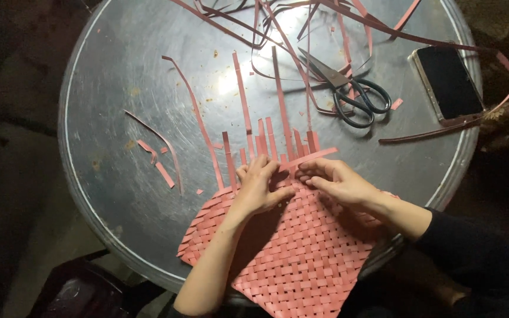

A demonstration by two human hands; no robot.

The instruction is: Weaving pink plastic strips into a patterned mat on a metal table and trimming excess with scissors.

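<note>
A pink woven mat (301, 253) of flat strips lies on the near part of a round metal table (119, 88). Loose upright strips (245, 106) stick out from its far edge. My left hand (257, 185) presses flat on the mat's far edge, fingers spread among the strip ends. My right hand (337, 179) lies just to its right, fingertips pinching a short crosswise pink strip (313, 158) at the weave's edge. Which strip ends lie under the hands I cannot tell.
Black-handled scissors (349, 88) lie at the back right, beside a dark smartphone (448, 82) near the table's right rim. Tangled long pink strips (301, 23) cover the far side. Short offcuts (160, 165) lie at the left. A dark stool (72, 291) stands below left.
</note>
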